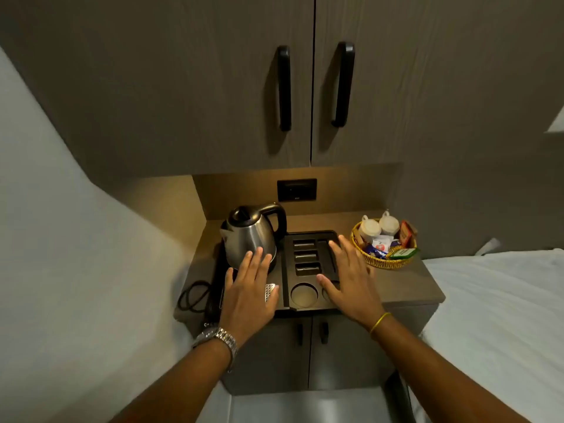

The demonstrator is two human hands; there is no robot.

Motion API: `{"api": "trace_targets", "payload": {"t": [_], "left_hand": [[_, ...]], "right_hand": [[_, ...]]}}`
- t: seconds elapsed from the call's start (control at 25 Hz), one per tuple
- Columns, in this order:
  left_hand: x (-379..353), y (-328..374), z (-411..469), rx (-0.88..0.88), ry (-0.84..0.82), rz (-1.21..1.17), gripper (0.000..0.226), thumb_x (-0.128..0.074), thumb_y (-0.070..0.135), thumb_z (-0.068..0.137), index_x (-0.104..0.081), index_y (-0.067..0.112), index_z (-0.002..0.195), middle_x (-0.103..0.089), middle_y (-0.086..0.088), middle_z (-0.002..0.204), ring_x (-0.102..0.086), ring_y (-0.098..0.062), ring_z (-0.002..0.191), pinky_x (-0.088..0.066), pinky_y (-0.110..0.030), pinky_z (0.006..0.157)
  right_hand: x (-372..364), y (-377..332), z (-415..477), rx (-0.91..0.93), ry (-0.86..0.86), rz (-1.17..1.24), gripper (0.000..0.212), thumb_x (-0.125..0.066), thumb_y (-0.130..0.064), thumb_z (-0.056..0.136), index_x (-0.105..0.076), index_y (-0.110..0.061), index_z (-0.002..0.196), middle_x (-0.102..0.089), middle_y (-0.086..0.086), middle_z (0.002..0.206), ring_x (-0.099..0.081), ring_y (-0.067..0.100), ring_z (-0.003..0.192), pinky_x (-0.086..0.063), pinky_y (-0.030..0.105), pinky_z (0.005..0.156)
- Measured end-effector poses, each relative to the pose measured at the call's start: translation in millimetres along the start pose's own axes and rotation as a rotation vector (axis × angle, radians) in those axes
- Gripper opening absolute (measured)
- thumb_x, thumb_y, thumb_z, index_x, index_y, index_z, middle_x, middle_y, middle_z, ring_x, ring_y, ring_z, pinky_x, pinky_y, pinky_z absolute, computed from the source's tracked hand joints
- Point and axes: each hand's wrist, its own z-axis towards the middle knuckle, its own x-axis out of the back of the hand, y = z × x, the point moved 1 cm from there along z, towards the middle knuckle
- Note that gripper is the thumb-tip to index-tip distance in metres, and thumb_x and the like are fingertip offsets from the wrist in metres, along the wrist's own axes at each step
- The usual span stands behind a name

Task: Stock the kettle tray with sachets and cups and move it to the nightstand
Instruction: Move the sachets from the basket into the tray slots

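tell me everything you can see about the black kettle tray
The kettle tray is black, matte, plastic-looking, lying flat on the brown counter. The steel kettle stands on its left part. Its right part has three empty rectangular slots and round cup wells, one visibly empty. The left hand and right hand are spread open over it; contact is unclear.

A hotel room: a kettle [251, 235] on a compartmented tray [308, 257], a basket [385, 261] of cups [370, 228] and sachets [381, 244], a white-sheeted bed [500, 300] just beside, cupboards [213, 87] overhead.
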Motion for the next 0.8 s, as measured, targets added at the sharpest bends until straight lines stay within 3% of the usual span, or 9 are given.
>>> {"api": "trace_targets", "payload": {"t": [0.16, 0.32, 0.52, 0.64, 0.8], "left_hand": [[-68.3, -13.9, -7.0, 0.110, -0.210, 0.035, 0.078, -0.041, 0.062, 0.092, -0.022, 0.029, 0.159, -0.020, 0.000, 0.171, -0.019, -0.021, 0.158, -0.037, -0.062, 0.117], [-112.2, -18.3, -9.4, 0.142, -0.344, 0.078, 0.085, -0.038, 0.072, 0.090, -0.024, 0.026, 0.160, -0.025, -0.003, 0.169, -0.022, -0.024, 0.156, -0.034, -0.063, 0.119], [-122.8, -18.9, -8.1, 0.170, -0.385, 0.090, 0.087, -0.039, 0.072, 0.090, -0.022, 0.026, 0.161, -0.023, -0.002, 0.169, -0.021, -0.024, 0.156, -0.029, -0.062, 0.120], [-119.9, -16.2, -7.1, 0.178, -0.375, 0.094, 0.082, -0.026, 0.072, 0.093, -0.028, 0.024, 0.159, -0.027, -0.003, 0.168, -0.027, -0.026, 0.155, -0.031, -0.063, 0.118], [-124.8, -18.7, -6.6, 0.171, -0.360, 0.123, 0.086, -0.012, 0.074, 0.092, -0.037, 0.021, 0.156, -0.034, -0.006, 0.165, -0.036, -0.028, 0.150, -0.035, -0.063, 0.114]], "right_hand": [[-61.9, 45.5, -11.5, -0.105, -0.214, -0.102, 0.089, -0.025, -0.076, 0.094, -0.017, -0.030, 0.170, -0.003, -0.001, 0.181, -0.010, 0.028, 0.166, -0.031, 0.063, 0.124], [-103.0, 82.9, -23.4, -0.082, -0.281, -0.159, 0.082, -0.023, -0.073, 0.100, -0.021, -0.029, 0.170, -0.004, -0.002, 0.181, -0.006, 0.029, 0.166, -0.029, 0.063, 0.125], [-112.5, 91.4, -24.7, -0.035, -0.262, -0.164, 0.080, -0.016, -0.073, 0.102, -0.029, -0.028, 0.168, -0.015, -0.002, 0.180, -0.009, 0.031, 0.166, -0.030, 0.059, 0.125], [-109.4, 91.2, -25.8, -0.033, -0.271, -0.142, 0.080, -0.014, -0.073, 0.102, -0.032, -0.029, 0.166, -0.017, -0.003, 0.179, -0.010, 0.029, 0.166, -0.030, 0.059, 0.123], [-89.8, 112.9, 2.3, -0.086, -0.144, -0.077, 0.067, -0.027, -0.067, 0.105, -0.048, -0.027, 0.155, -0.040, -0.002, 0.169, -0.038, 0.021, 0.155, -0.040, 0.054, 0.114]]}}
